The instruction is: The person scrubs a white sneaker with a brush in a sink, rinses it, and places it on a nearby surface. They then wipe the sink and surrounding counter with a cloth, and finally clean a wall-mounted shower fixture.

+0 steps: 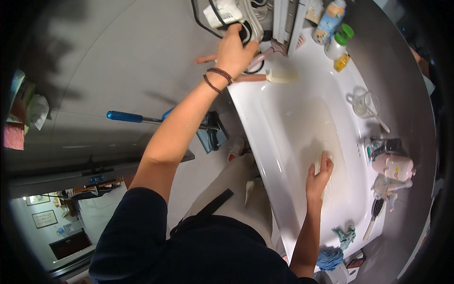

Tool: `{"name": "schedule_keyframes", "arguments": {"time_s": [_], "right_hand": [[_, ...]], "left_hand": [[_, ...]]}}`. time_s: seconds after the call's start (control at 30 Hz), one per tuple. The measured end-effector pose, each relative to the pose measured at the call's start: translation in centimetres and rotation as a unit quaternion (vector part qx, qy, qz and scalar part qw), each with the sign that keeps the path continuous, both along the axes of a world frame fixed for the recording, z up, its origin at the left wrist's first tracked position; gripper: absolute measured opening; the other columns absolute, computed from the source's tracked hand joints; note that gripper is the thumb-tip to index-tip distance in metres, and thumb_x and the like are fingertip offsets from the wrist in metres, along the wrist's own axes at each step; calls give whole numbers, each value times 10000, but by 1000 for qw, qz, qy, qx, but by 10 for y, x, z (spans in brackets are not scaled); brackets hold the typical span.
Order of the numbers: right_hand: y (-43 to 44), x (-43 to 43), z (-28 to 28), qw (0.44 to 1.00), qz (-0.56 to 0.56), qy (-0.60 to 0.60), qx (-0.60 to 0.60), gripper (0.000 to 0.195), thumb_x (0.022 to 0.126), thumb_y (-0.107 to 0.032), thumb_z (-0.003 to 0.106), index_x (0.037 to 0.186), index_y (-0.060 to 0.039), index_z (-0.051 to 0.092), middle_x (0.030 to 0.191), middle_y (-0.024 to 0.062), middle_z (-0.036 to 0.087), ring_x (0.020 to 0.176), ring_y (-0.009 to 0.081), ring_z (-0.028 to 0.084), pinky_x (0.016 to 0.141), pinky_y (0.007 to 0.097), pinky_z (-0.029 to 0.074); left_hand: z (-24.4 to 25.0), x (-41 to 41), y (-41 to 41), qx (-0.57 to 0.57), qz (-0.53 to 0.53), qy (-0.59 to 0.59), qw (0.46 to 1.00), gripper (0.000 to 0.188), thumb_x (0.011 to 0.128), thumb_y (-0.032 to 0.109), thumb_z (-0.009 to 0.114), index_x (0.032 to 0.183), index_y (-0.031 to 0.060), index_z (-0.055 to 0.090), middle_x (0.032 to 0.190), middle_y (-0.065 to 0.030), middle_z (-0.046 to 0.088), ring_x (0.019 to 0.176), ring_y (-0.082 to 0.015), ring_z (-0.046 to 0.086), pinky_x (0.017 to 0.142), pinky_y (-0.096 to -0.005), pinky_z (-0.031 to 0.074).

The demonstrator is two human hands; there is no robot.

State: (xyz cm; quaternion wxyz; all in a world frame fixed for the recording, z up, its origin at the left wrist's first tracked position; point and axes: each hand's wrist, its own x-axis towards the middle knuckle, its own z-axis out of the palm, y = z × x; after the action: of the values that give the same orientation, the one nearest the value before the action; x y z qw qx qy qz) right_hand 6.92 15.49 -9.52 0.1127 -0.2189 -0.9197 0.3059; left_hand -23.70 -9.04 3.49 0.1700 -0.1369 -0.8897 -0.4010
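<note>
My left hand (pixel 236 51) reaches over the far left corner of a white washbasin (pixel 248 124). Its fingers are at a white shoe-like item (pixel 253 21) with a dark opening; whether they grip it is unclear. Below that wrist lies a brush (pixel 252 78) with a brownish-pink handle and pale bristles, its head over the basin rim. A pink-handled tool (pixel 260 58) lies beside it. Down in the basin, my right hand (pixel 319 174) is at cloudy, shallow water (pixel 315 124). Its fingers are spread, with tips by a small round pale spot, perhaps the drain.
Along the right ledge stand a spray can (pixel 330 21), a green-topped pump bottle (pixel 338 42), a glass mug (pixel 361 104), a faucet (pixel 385 147), and a pink bottle (pixel 393 167). A hairbrush (pixel 374 216) and blue cloth (pixel 330 259) are nearer. A blue-handled pole (pixel 126 116) is left.
</note>
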Motion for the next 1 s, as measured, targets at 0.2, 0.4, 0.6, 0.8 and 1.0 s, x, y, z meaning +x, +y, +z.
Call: {"name": "schedule_keyframes", "arguments": {"time_s": [0.2,0.4,0.6,0.8,1.0], "right_hand": [[-86,-160,120,949,184,195,-168,482,839,38,529,1316,-31,507,1194,162,534,1116,283,526,962,353,409],[-138,-315,160,887,248,342,-184,463,892,5,454,1355,4,448,1280,175,501,1208,268,484,1029,325,345],[-150,-448,159,917,81,384,-74,501,876,-138,477,1356,2,456,1340,217,480,1211,335,483,1061,345,313],[-140,-485,138,945,56,322,14,380,770,-73,487,1114,18,620,1070,248,621,1084,415,543,955,437,402],[-115,-509,138,962,-28,265,57,435,742,-199,621,1162,-85,621,992,157,671,994,370,601,886,440,456]], "left_hand": [[-11,-11,22,92,22,5,996,600,814,243,659,1212,-114,386,1059,-320,584,940,-441,599,824,-433,480],[-9,-26,33,278,-17,-44,960,533,803,199,649,1126,-154,413,1049,-358,541,1033,-478,519,878,-467,411],[-29,-58,42,281,29,-54,958,323,862,256,598,832,-66,594,761,-241,617,794,-411,602,715,-429,452],[-59,-81,40,195,54,76,976,189,892,86,559,1033,-38,542,910,-238,605,838,-410,560,754,-449,428],[-61,-78,38,181,11,131,975,234,920,83,503,1063,-102,511,970,-287,559,919,-457,501,829,-467,381]]}}
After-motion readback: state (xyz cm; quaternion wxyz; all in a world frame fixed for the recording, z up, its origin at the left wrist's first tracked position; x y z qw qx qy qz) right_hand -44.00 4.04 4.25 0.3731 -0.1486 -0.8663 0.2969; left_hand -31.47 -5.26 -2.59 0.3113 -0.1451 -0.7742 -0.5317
